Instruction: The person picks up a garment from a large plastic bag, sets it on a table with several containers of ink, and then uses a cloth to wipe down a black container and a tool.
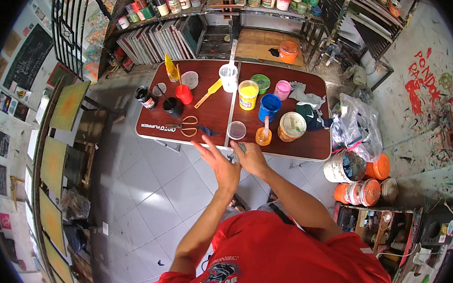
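My left hand (221, 166) is raised just off the near edge of the dark red folding table (211, 111), its fingers spread and nothing visible in them. Close beside it, my right hand (253, 159) is closed around a small greyish thing, mostly hidden by the fingers. Just beyond both hands lies a round clear plastic lid or shallow cup (237, 131). Orange-handled scissors (187, 126) and a dark blue cloth scrap (208, 131) rest to the left. Right of the lid stand a small orange cup (263, 137) with a light handle in it and a paint-smeared white tub (292, 126).
Farther back stand a blue paint cup (269, 106), yellow paint jar (248, 96), white cup (229, 79), red cup (184, 95) and black cup (172, 108). A yellow spatula (208, 93) lies between them. Buckets (345, 166) and a plastic bag (361, 124) sit right of the table.
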The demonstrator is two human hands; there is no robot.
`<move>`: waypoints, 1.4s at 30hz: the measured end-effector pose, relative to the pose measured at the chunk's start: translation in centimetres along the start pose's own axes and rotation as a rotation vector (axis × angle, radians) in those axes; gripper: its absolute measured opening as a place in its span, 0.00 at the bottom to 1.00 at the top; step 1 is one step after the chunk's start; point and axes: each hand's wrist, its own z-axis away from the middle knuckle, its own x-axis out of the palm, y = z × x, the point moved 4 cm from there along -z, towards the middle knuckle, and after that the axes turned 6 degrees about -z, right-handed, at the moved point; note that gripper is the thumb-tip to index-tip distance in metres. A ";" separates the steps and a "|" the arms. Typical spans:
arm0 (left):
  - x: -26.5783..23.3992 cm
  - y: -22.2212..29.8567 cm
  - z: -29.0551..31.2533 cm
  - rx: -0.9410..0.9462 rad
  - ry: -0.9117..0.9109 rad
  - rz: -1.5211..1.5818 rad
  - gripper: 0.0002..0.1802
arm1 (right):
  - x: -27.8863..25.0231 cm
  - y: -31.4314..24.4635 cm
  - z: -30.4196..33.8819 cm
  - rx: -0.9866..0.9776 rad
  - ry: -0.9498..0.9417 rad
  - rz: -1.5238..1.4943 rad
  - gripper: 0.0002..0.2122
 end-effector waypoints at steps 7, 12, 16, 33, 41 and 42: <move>2.0 -1.3 2.4 -1.036 -0.486 0.816 0.72 | -6.7 1.9 -2.4 0.193 0.336 -0.336 0.31; 2.3 -2.5 1.5 -0.751 -0.204 0.817 0.64 | -3.1 -3.8 0.3 0.029 0.119 -0.392 0.23; 0.5 0.0 0.7 -0.314 0.039 0.297 0.62 | -0.8 -5.8 1.7 -0.296 0.105 0.134 0.22; -4.9 -0.7 -1.3 0.251 -0.083 -0.292 0.67 | -4.1 3.3 -0.5 0.291 0.021 -0.489 0.21; -1.4 -0.9 -0.4 0.072 0.082 -0.378 0.58 | 2.6 -1.0 0.8 0.039 0.105 -0.046 0.19; -1.6 -1.1 -0.1 0.070 0.090 -0.356 0.58 | 2.0 -1.8 0.8 0.090 0.012 0.003 0.20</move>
